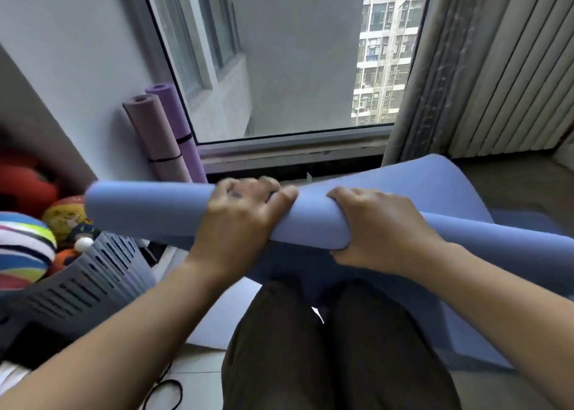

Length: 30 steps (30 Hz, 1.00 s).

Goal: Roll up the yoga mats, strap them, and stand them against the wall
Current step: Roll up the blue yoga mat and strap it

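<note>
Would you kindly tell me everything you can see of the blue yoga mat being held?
The blue yoga mat is a plain periwinkle sheet that looks like soft matte foam. It is partly rolled into a tube held roughly level across the view. The unrolled rest curves up behind the roll at the right and runs under the person's legs. No strap shows on it. The left hand grips the roll from above; the right hand grips it alongside, thumb underneath.
</note>
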Each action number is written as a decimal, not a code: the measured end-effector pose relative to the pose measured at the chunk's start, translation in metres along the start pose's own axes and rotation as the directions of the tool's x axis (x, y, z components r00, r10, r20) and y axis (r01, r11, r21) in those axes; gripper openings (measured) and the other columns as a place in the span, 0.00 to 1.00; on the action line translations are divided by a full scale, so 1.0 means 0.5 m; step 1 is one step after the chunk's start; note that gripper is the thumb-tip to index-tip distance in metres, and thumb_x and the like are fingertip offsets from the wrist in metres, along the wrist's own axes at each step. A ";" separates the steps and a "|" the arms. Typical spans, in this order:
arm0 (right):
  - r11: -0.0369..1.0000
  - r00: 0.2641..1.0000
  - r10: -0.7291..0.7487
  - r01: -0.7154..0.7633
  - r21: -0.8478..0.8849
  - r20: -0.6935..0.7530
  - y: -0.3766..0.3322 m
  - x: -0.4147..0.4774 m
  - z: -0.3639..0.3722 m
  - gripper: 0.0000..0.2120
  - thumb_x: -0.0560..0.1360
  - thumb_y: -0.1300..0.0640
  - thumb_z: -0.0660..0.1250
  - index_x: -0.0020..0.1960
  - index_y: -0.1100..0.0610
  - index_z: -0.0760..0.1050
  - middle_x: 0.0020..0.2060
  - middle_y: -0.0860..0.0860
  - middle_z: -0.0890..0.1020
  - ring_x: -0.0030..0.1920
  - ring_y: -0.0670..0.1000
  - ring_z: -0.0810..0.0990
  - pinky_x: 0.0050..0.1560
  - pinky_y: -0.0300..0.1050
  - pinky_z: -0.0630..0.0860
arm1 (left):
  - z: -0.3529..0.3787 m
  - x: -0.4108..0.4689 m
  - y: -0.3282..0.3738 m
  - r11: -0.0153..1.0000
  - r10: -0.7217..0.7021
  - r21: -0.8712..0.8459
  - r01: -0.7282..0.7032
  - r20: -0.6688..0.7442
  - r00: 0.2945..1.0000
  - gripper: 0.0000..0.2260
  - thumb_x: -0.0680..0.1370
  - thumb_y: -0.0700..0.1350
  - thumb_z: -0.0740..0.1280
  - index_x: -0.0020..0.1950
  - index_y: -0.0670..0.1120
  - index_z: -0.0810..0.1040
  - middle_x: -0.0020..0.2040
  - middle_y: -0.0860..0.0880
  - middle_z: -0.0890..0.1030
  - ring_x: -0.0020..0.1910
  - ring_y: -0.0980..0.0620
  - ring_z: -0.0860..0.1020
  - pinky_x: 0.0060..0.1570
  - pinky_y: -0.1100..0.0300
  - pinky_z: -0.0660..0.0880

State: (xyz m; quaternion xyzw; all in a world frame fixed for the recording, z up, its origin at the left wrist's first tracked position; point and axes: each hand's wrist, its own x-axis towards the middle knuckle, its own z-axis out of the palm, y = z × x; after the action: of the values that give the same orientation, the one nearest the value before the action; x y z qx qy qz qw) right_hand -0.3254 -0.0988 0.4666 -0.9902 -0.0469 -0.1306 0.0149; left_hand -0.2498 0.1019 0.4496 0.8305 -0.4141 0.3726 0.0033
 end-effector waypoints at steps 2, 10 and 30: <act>0.999 0.986 -0.033 0.030 0.022 0.163 0.000 -0.040 0.027 0.27 0.63 0.42 0.69 0.59 0.47 0.66 0.50 0.44 0.78 0.49 0.51 0.78 0.38 0.45 0.69 | 0.015 -0.060 0.046 0.995 -0.019 -0.092 0.032 0.142 0.990 0.22 0.66 0.46 0.66 0.61 0.50 0.73 0.52 0.47 0.80 0.44 0.42 0.79 0.45 0.51 0.73; 0.993 0.821 -0.056 -0.012 0.115 0.568 0.001 -0.167 0.092 0.28 0.60 0.41 0.72 0.56 0.46 0.67 0.45 0.46 0.79 0.45 0.51 0.77 0.40 0.46 0.75 | 0.021 -0.161 0.166 0.966 0.094 -0.251 0.064 0.569 0.817 0.33 0.61 0.48 0.73 0.64 0.54 0.65 0.52 0.49 0.77 0.46 0.44 0.79 0.44 0.52 0.73; 0.975 0.829 -0.049 -0.081 0.206 0.557 0.046 -0.180 0.176 0.37 0.62 0.39 0.73 0.66 0.44 0.62 0.57 0.44 0.73 0.56 0.49 0.72 0.54 0.48 0.73 | 0.091 -0.089 0.150 0.910 0.252 -0.363 0.200 0.867 0.430 0.37 0.67 0.61 0.73 0.72 0.59 0.59 0.61 0.51 0.66 0.62 0.48 0.67 0.61 0.53 0.67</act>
State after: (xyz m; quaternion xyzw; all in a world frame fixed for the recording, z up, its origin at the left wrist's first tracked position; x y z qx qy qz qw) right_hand -0.3870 -0.1263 0.3579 -0.9774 -0.0550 0.1709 0.1115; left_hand -0.2905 0.0688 0.3665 0.8715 -0.4326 -0.2260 -0.0484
